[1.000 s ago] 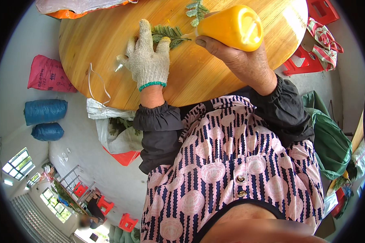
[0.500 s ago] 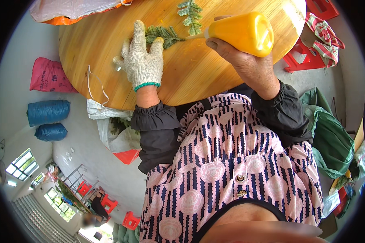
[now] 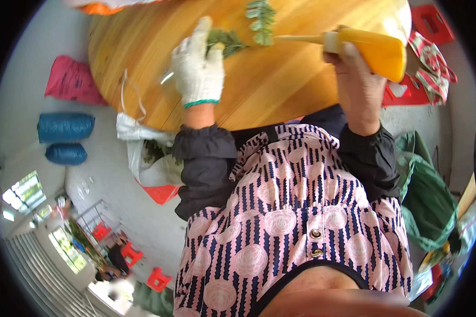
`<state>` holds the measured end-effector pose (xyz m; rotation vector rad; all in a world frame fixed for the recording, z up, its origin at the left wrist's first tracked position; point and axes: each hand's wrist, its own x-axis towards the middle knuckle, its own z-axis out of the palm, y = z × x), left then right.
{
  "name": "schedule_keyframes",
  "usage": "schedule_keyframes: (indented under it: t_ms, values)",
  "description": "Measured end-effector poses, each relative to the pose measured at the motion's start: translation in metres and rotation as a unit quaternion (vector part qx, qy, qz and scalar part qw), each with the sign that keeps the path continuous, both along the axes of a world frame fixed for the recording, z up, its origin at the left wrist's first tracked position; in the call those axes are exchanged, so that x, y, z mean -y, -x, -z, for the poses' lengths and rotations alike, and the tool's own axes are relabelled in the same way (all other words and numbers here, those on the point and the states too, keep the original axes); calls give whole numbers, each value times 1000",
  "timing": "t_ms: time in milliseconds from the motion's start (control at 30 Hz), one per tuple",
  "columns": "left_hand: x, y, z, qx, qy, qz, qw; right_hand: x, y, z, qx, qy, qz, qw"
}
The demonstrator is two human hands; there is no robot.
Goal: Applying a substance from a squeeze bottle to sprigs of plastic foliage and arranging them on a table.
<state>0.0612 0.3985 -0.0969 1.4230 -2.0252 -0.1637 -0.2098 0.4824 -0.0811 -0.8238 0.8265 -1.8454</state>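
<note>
My left hand (image 3: 198, 74), in a white knit glove with a green cuff, rests on the round wooden table (image 3: 280, 95). Its index finger and thumb are spread apart in a V. A small green leafy sprig (image 3: 227, 41) lies between them, and the thumb tip touches or covers part of it. My bare right hand (image 3: 358, 84) grips a yellow squeeze bottle (image 3: 375, 53) tilted nearly level. The bottle's long pale nozzle points left, its tip close to a second green sprig (image 3: 261, 24) farther up the table.
An orange and white bag (image 3: 103, 7) sits at the table's far left edge. Red stools (image 3: 432, 24) stand at the right, one with a striped cloth (image 3: 433, 87). A white sack (image 3: 135, 153) is below the left table edge. Green fabric (image 3: 428, 195) lies at lower right.
My right hand has drawn the bottle to the right, bringing its nozzle away from the first sprig and into full view. My left hand and both sprigs keep their places on the table.
</note>
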Motion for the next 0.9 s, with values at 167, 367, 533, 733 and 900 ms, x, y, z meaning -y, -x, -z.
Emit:
schedule_keyframes:
  t_ms: [167, 367, 533, 733, 900]
  values:
    - [-41, -10, -11, -76, 52, -23, 995, 12, 31, 23, 41, -65, 87, 993]
    - [-153, -84, -32, -121, 96, -366, 918, 16, 47, 32, 141, -63, 33, 988]
    - [-192, -199, 65, -234, 20, -527, 817, 20, 42, 29, 124, -56, 30, 990]
    - [-159, -244, 108, -25, -196, -448, 872, 14, 42, 36, 124, -69, 72, 987]
    - [-140, -114, -27, 147, 99, -476, 861, 7, 39, 27, 170, -47, 64, 982]
